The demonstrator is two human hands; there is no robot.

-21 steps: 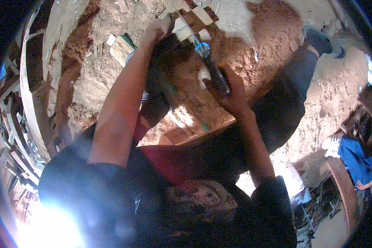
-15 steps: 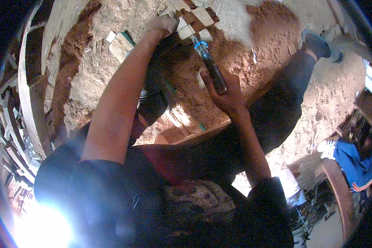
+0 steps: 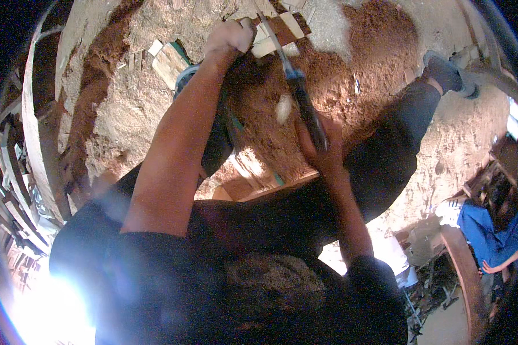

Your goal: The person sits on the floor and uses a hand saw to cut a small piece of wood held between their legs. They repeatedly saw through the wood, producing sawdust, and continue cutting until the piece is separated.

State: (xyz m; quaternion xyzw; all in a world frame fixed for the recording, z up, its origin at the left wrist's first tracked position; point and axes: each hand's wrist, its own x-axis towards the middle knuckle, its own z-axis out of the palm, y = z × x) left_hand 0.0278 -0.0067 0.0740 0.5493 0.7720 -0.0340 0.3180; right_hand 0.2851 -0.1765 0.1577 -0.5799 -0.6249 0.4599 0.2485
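In my right hand (image 3: pixel 330 146) is the dark handle of what looks like a hand saw (image 3: pixel 308 112), with a blue collar. Its long, narrow metal blade (image 3: pixel 274 41) shows nearly edge-on and runs away from me across pale and brown pieces of wood. My left hand (image 3: pixel 231 37) is closed beside the blade, its curled fingers on a pale piece of wood (image 3: pixel 264 47). The fingers' far side and the underside of that wood are hidden.
Reddish sawdust (image 3: pixel 380 37) covers the ground. A board (image 3: pixel 170 64) lies left of my left forearm. My leg (image 3: pixel 385 149) stretches out right. Timber (image 3: pixel 17 190) lines the far left. Another person in blue (image 3: pixel 483 230) is at the right edge, near a curved plank (image 3: pixel 466 276).
My right hand has drawn the saw back toward me, so more blade shows beyond the blue collar. My left hand has shifted slightly right and stays at the wood.
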